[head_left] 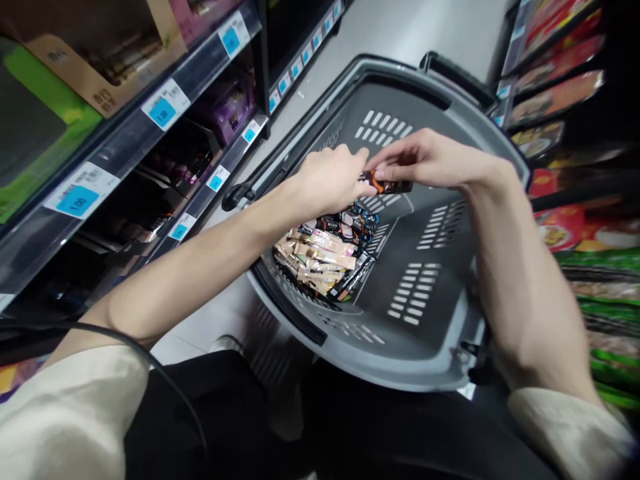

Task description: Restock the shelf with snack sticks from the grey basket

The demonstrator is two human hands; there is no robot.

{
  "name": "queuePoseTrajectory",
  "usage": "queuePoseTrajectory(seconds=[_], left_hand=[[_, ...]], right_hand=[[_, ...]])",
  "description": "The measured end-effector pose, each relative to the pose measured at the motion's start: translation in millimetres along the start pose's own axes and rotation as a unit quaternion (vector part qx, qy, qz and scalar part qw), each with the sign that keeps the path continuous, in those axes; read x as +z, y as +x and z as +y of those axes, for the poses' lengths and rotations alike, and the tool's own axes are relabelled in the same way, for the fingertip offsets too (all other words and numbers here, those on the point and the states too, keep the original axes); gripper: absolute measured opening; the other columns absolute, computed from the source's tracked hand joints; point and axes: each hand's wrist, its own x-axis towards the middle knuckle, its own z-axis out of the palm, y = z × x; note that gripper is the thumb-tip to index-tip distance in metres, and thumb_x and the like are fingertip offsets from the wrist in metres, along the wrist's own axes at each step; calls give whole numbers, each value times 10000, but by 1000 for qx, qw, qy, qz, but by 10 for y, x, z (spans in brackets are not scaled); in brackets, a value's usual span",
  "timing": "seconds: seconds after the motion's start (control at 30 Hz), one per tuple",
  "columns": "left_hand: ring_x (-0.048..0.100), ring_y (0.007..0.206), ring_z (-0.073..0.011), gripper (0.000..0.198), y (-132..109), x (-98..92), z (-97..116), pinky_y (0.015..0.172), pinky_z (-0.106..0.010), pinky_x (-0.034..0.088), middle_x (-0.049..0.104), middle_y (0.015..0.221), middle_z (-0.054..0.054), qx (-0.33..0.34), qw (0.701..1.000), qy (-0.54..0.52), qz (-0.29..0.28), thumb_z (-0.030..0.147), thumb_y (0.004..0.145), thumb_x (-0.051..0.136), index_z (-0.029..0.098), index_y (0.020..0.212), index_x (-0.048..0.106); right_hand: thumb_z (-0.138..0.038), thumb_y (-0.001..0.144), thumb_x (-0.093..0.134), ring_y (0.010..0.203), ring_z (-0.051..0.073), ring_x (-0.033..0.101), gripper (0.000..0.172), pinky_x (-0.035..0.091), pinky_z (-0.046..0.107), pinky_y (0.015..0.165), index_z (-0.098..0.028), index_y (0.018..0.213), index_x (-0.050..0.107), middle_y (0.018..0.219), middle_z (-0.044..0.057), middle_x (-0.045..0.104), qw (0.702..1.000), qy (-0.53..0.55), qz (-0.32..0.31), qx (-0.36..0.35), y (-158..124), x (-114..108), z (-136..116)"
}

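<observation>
Over the grey shopping basket (pixel 450 293), my left hand (pixel 335 177) and my right hand (pixel 425 160) meet on a small dark snack packet (pixel 395 187) with orange markings. The fingers of both hands are closed on it, the left at one end and the right along its upper edge. Below my left hand, at the basket's left end, lies a heap of beige snack packets (pixel 325 257) in shiny wrappers. Black and blue packets (pixel 353 223) lie behind them, partly hidden by my left hand.
A shelf (pixel 200 63) with blue price tags and cardboard display boxes (pixel 100 60) runs along the left. Bagged goods (pixel 560 227) hang in a rack on the right. A black cable (pixel 150 360) crosses my left arm. Pale floor (pixel 380 27) shows beyond the basket.
</observation>
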Motion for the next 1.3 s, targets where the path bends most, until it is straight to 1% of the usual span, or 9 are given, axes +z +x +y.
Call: queuePoseTrajectory(seconds=[0.13, 0.23, 0.33, 0.43, 0.53, 0.67, 0.83, 0.97, 1.3], left_hand=[[486, 1468, -383, 261, -1, -49, 102, 1105, -314, 445, 686, 1173, -86, 80, 995, 30, 51, 99, 848, 809, 131, 1067, 670], [630, 1277, -293, 184, 15, -63, 151, 1035, -277, 465, 721, 1023, -67, 89, 995, -1, 33, 121, 863, 793, 141, 1020, 701], [693, 888, -174, 82, 34, -32, 186, 890, -274, 507, 716, 862, -60, 30, 995, -92, -10, 103, 958, 647, 115, 1000, 717], [640, 706, -107, 138, 20, -12, 229, 825, -268, 523, 711, 798, -42, -18, 978, -207, 2, 51, 969, 592, 97, 1018, 713], [639, 686, -93, 132, -25, -36, 279, 823, -257, 535, 706, 746, -36, -43, 968, -246, 4, 54, 971, 597, 99, 927, 714], [620, 653, -67, 216, -51, -75, 291, 762, -214, 518, 689, 711, -17, -40, 967, -251, -16, 32, 973, 549, 105, 825, 689], [600, 651, -68, 160, 8, -74, 223, 760, -229, 515, 676, 737, 0, -34, 971, -238, 16, 41, 934, 586, 131, 902, 714], [572, 632, -77, 79, 6, -74, 231, 721, -239, 493, 646, 736, 0, -33, 972, -229, 40, 102, 914, 638, 147, 892, 699], [548, 619, -82, 28, -11, -70, 256, 680, -248, 468, 621, 738, 10, -44, 972, -221, 66, 132, 917, 649, 156, 924, 638]], right_hand=[[-381, 624, 991, 664, 84, 598, 435, 471, 254, 624, -134, 925, 797, 762, 40, 704, 967, 91, 204, -123, -26, -15, -45], [-589, 538, 1000, 644, 94, 573, 597, 472, 252, 581, -188, 894, 736, 761, 17, 662, 916, 197, 315, -150, 75, 6, -3], [-779, 596, 913, 734, 117, 625, 718, 531, 257, 613, -230, 1009, 707, 935, 24, 699, 918, 252, 282, -118, 98, 99, -56], [-706, 563, 975, 677, 97, 590, 702, 540, 241, 583, -209, 983, 711, 894, 22, 682, 937, 263, 213, -85, 43, 275, -176], [-620, 544, 1016, 639, 82, 561, 635, 508, 211, 540, -172, 874, 709, 799, 20, 646, 944, 258, 186, -87, -3, 431, -279], [-600, 528, 1023, 631, 74, 557, 602, 484, 200, 528, -163, 817, 726, 784, 18, 650, 932, 253, 232, -116, -8, 508, -334], [-648, 547, 1000, 556, 56, 467, 622, 395, 205, 498, -161, 687, 640, 631, -13, 540, 931, 221, 262, -129, -12, 533, -351], [-657, 511, 1009, 564, 53, 437, 661, 350, 207, 488, -157, 673, 608, 648, -12, 527, 931, 218, 268, -118, -23, 544, -359], [-652, 448, 1027, 556, 36, 325, 658, 237, 207, 475, -144, 669, 672, 639, -6, 526, 928, 229, 280, -92, -38, 565, -382]])
